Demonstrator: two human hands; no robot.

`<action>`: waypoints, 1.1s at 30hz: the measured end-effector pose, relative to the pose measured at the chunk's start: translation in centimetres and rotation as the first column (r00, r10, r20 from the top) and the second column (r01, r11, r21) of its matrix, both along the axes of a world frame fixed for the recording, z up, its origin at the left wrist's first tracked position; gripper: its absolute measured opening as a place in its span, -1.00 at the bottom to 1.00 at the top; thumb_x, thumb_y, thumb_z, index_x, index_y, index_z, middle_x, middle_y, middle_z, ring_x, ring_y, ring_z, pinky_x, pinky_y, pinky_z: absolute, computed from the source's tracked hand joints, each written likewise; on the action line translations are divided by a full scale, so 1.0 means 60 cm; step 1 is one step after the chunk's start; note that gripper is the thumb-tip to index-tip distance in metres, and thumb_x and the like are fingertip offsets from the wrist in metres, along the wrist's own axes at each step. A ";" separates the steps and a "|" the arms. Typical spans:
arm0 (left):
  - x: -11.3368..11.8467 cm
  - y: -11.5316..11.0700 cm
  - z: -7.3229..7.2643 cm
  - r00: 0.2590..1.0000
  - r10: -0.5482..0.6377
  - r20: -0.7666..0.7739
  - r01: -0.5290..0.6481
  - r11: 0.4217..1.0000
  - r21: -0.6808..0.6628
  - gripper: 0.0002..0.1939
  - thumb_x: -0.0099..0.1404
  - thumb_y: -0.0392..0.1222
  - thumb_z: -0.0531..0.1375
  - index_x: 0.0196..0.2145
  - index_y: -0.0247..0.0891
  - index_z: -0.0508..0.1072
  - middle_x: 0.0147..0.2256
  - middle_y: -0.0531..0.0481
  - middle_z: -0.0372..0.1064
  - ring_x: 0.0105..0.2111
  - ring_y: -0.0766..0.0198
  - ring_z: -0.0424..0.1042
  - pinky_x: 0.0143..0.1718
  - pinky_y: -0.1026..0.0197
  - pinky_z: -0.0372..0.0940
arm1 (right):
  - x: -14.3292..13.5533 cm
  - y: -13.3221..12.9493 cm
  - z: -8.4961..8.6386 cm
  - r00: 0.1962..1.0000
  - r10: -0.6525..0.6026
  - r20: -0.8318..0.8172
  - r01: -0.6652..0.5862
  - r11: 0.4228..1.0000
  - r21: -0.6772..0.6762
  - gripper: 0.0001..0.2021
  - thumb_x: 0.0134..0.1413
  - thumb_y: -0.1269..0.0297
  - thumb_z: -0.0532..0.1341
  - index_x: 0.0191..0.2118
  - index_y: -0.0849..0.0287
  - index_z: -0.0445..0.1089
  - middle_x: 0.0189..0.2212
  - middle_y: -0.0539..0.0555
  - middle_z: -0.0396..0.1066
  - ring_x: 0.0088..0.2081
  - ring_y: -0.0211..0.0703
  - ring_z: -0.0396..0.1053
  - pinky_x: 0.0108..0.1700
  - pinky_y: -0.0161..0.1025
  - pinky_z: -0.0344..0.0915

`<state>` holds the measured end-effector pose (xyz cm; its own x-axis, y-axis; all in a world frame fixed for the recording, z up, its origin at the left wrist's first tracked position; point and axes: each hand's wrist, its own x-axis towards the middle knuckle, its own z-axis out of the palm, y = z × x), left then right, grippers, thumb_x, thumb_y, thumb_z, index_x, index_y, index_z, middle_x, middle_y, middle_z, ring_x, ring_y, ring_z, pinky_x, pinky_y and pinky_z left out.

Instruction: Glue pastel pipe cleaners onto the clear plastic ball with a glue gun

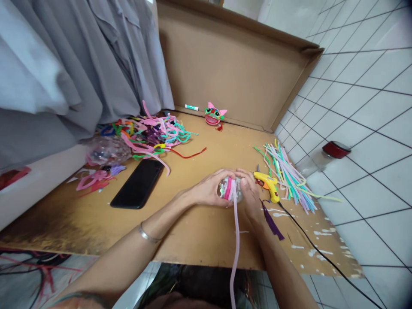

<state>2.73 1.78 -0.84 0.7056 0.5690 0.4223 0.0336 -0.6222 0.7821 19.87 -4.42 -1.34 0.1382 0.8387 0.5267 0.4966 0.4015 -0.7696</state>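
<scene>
A small see-through plastic piece (238,192), rounded in shape, sits between my two hands over the table. Bright pink and pale lilac bands of pipe cleaner lie across it. From the piece a long lilac pipe cleaner (236,240) hangs down past the table's front edge. Fingers and thumb of my left hand (210,187) curl around its left side. Around the right side closes my right hand (250,195), its thumb near the bands. Just right of that hand lie a yellow glue gun (268,185) and a purple tassel (273,223).
Pipe cleaners (291,178) lie bundled at right, and a tangled heap (154,131) is at back left beside a plastic bottle (107,151). A black phone (137,183) lies left. A decorated animal head (213,115) and glue stick (192,107) are by the cardboard (231,64). The gun's cord (322,253) trails right.
</scene>
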 end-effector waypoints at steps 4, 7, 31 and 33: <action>-0.001 -0.004 0.008 0.999 0.033 -0.041 -0.034 0.999 -0.022 -0.31 -0.06 -0.19 0.41 0.02 -0.14 0.26 0.07 -0.12 0.34 0.02 0.04 0.41 0.07 -0.01 0.31 | -0.004 -0.003 0.003 1.000 0.003 -0.002 -0.003 1.000 -0.006 -0.57 0.31 -0.08 -0.02 -0.13 0.08 0.48 -0.05 0.15 0.39 0.10 -0.01 0.30 0.17 0.02 0.24; -0.003 -0.009 0.015 0.994 0.072 -0.083 -0.076 0.996 -0.047 -0.27 -0.08 -0.18 0.41 0.05 -0.15 0.24 0.02 -0.09 0.37 -0.06 0.07 0.43 0.01 0.02 0.33 | -0.005 -0.003 0.002 1.000 0.013 -0.027 -0.014 1.000 -0.012 -0.57 0.31 -0.08 -0.01 -0.13 0.08 0.48 -0.04 0.15 0.38 0.11 0.00 0.30 0.18 0.03 0.23; -0.006 -0.003 0.010 0.995 0.039 -0.087 -0.042 0.999 -0.034 -0.29 -0.04 -0.17 0.40 0.06 -0.17 0.26 0.09 -0.14 0.33 0.03 0.03 0.39 0.10 -0.01 0.29 | -0.004 0.003 0.001 0.993 0.040 -0.114 -0.043 0.999 -0.018 -0.67 0.24 0.01 0.08 -0.17 0.08 0.50 -0.11 0.10 0.43 0.04 -0.05 0.32 0.15 -0.04 0.24; -0.007 -0.002 0.007 0.995 0.034 -0.092 -0.038 0.998 -0.041 -0.29 -0.04 -0.15 0.41 0.06 -0.18 0.26 0.09 -0.14 0.33 0.03 0.04 0.39 0.11 -0.01 0.29 | -0.005 0.003 0.001 0.991 0.053 -0.123 -0.056 0.998 -0.022 -0.66 0.25 0.00 0.08 -0.16 0.08 0.49 -0.11 0.10 0.42 0.03 -0.05 0.32 0.14 -0.05 0.25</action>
<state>2.31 1.68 -0.41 0.7191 0.6107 0.3317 0.1276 -0.5853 0.8007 19.59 -4.21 -1.31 0.1542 0.8593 0.4876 0.3765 0.4051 -0.8331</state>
